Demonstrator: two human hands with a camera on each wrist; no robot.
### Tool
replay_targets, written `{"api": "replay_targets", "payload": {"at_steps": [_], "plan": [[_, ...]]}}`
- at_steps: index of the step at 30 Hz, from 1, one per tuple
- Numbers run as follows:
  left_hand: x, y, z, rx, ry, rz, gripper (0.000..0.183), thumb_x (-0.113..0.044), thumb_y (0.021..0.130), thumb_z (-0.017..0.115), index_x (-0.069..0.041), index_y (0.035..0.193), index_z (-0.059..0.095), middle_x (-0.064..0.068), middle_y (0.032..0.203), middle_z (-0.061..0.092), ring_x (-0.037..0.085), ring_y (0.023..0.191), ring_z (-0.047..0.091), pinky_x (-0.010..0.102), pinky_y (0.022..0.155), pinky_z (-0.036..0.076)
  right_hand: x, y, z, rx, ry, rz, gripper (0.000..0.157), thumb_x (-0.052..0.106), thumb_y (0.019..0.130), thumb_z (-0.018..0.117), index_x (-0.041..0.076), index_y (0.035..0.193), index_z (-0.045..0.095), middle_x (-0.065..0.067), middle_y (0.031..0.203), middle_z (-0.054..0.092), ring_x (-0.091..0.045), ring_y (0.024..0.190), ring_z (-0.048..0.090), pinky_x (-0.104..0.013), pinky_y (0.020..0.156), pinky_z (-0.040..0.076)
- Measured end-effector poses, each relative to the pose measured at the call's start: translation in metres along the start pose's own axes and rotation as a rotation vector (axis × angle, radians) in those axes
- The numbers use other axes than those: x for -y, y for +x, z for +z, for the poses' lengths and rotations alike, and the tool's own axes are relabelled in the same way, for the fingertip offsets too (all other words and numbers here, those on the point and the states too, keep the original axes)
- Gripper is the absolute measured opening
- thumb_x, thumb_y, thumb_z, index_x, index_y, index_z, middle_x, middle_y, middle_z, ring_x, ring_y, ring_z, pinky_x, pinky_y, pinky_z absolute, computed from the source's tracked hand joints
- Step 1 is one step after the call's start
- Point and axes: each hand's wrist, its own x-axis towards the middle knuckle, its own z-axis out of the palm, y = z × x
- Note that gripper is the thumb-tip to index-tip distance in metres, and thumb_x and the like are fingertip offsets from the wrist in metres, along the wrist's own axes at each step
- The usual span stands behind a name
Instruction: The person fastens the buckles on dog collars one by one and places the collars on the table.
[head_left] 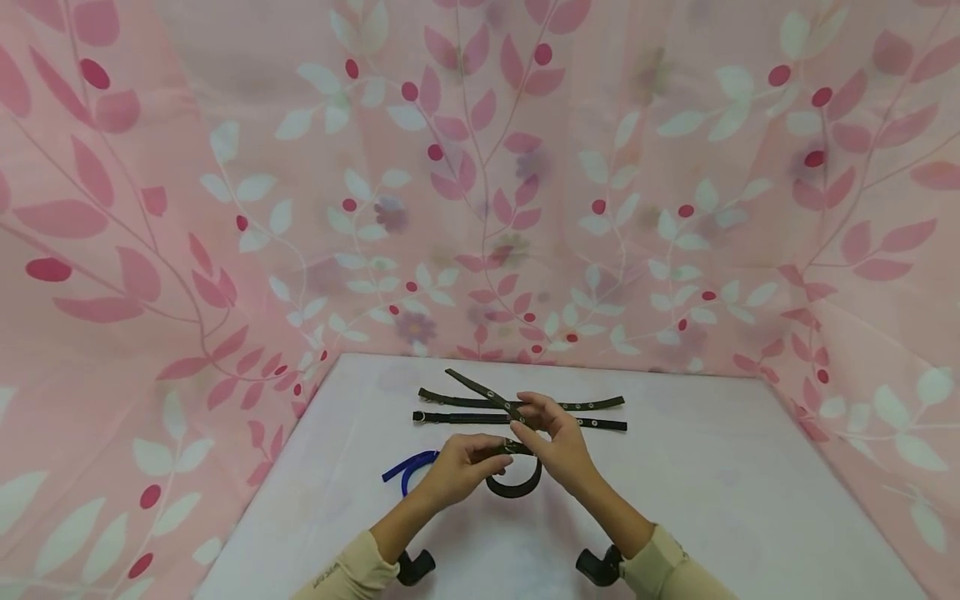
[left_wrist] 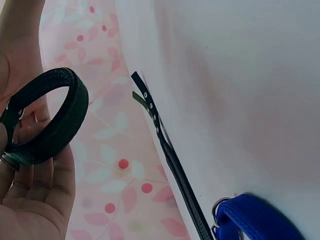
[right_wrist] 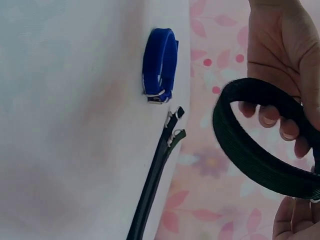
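A dark green collar [head_left: 514,492] with a metal buckle and eyelets is looped between both hands above the table. My left hand [head_left: 459,473] pinches it near the buckle, between thumb and fingers. Beside it my right hand [head_left: 558,442] holds the eyelet part of the strap, whose free end [head_left: 472,385] sticks up to the far left. The padded loop [left_wrist: 77,112] hangs below the fingers, and it also shows large in the right wrist view [right_wrist: 240,160]. Fingers partly hide the buckle.
Behind the hands, a green collar [head_left: 457,402] and a black collar [head_left: 465,417] lie straight across the white table [head_left: 712,475]. A blue collar [head_left: 420,460], fastened in a loop, lies left of my left hand. Two black fittings [head_left: 597,568] show near the forearms.
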Motion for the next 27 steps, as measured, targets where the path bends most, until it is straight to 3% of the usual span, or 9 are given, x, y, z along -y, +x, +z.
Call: {"api": "replay_targets", "payload": {"at_steps": [5, 11, 15, 19, 23, 27], "plan": [[0.004, -0.002, -0.003, -0.003, 0.0, -0.013, 0.027, -0.015, 0.094, 0.068, -0.001, 0.116, 0.07, 0.018, 0.106, 0.073, 0.019, 0.084, 0.073, 0.025, 0.078, 0.059, 0.0, 0.002, -0.001, -0.058, 0.0, -0.017, 0.03, 0.013, 0.092, 0.07, 0.006, 0.12, 0.065, -0.011, 0.087, 0.071, -0.01, 0.083, 0.065, -0.025, 0.078, 0.053], [0.009, -0.005, -0.007, -0.034, -0.029, -0.08, 0.029, -0.009, 0.093, 0.067, 0.003, 0.12, 0.068, 0.021, 0.111, 0.072, 0.009, 0.084, 0.072, 0.026, 0.08, 0.059, -0.007, 0.001, -0.004, -0.091, 0.062, -0.006, 0.026, 0.0, 0.092, 0.066, -0.009, 0.116, 0.064, -0.021, 0.083, 0.065, -0.009, 0.073, 0.063, -0.022, 0.067, 0.054], [0.011, -0.006, -0.005, -0.03, -0.017, -0.076, 0.026, -0.007, 0.092, 0.068, 0.003, 0.116, 0.07, 0.021, 0.109, 0.072, 0.009, 0.082, 0.071, 0.023, 0.076, 0.059, -0.006, 0.0, -0.005, -0.088, 0.058, -0.003, 0.025, 0.004, 0.093, 0.066, -0.006, 0.116, 0.066, -0.02, 0.084, 0.066, -0.008, 0.071, 0.061, -0.022, 0.062, 0.053], [0.009, -0.008, -0.005, -0.015, 0.031, -0.07, 0.024, -0.009, 0.091, 0.07, 0.0, 0.113, 0.072, 0.017, 0.102, 0.073, 0.01, 0.079, 0.069, 0.02, 0.071, 0.057, -0.003, 0.003, -0.007, -0.105, 0.057, -0.015, 0.029, 0.01, 0.093, 0.068, -0.001, 0.12, 0.066, -0.016, 0.085, 0.068, -0.006, 0.076, 0.064, -0.021, 0.069, 0.055], [0.008, -0.01, -0.008, -0.026, 0.001, -0.09, 0.025, -0.013, 0.092, 0.07, -0.001, 0.114, 0.072, 0.02, 0.105, 0.073, 0.015, 0.081, 0.072, 0.021, 0.073, 0.058, 0.002, 0.008, -0.008, -0.118, 0.111, -0.036, 0.035, 0.011, 0.095, 0.066, 0.0, 0.129, 0.061, -0.015, 0.083, 0.065, -0.01, 0.074, 0.066, -0.023, 0.074, 0.057], [0.008, -0.013, -0.011, -0.034, -0.051, -0.129, 0.027, -0.016, 0.093, 0.07, -0.001, 0.115, 0.072, 0.02, 0.106, 0.073, 0.017, 0.082, 0.072, 0.024, 0.076, 0.058, 0.003, 0.006, -0.009, -0.161, 0.123, -0.011, 0.033, 0.011, 0.098, 0.061, 0.0, 0.129, 0.062, -0.013, 0.073, 0.061, -0.013, 0.064, 0.062, -0.023, 0.068, 0.056]]}}
